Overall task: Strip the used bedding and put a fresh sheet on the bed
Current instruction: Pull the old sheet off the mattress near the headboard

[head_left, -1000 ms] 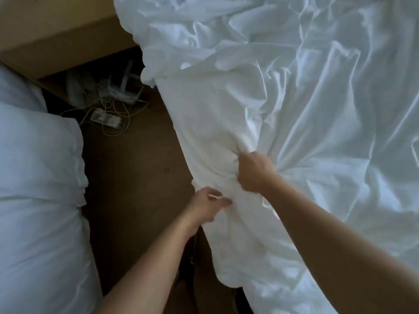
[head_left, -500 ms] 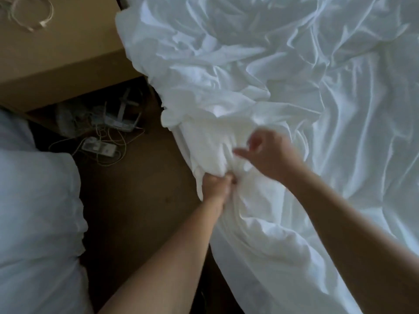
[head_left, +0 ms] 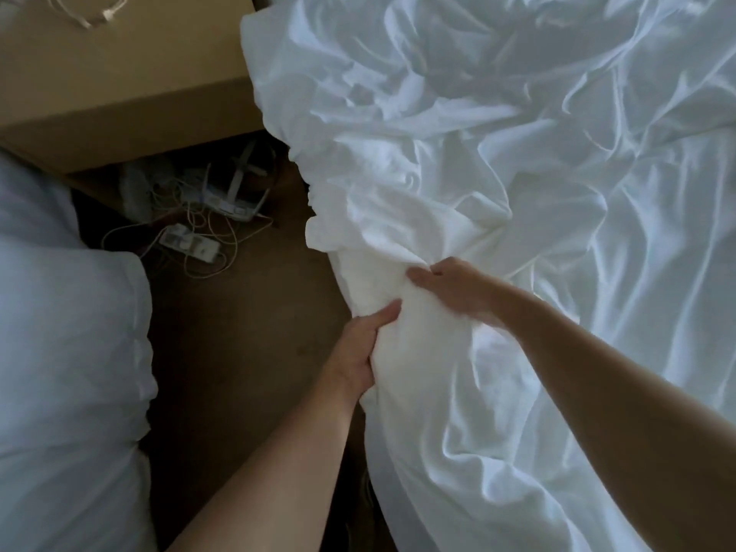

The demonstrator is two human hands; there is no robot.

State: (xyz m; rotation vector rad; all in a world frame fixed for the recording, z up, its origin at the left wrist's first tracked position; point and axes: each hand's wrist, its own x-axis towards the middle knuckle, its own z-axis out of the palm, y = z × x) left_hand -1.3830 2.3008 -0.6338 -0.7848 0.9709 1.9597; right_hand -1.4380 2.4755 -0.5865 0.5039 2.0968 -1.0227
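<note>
A crumpled white sheet (head_left: 498,193) covers the bed, which fills the right and top of the view. Its edge hangs bunched over the bed's left side. My left hand (head_left: 358,352) grips that bunched edge from the floor side, thumb on top of the fabric. My right hand (head_left: 450,284) is just above it on the bed, fingers curled into a fold of the same sheet.
A brown carpeted gap (head_left: 239,332) runs between this bed and a second white bed or pillow (head_left: 67,352) at the left. A wooden nightstand (head_left: 119,81) stands at top left with a cable on it. A power strip (head_left: 191,243), router and tangled wires lie on the floor.
Both hands have gathered more of the sheet's edge into a bunch. My left hand has shifted down along the edge, and my right hand has closed on a fold.
</note>
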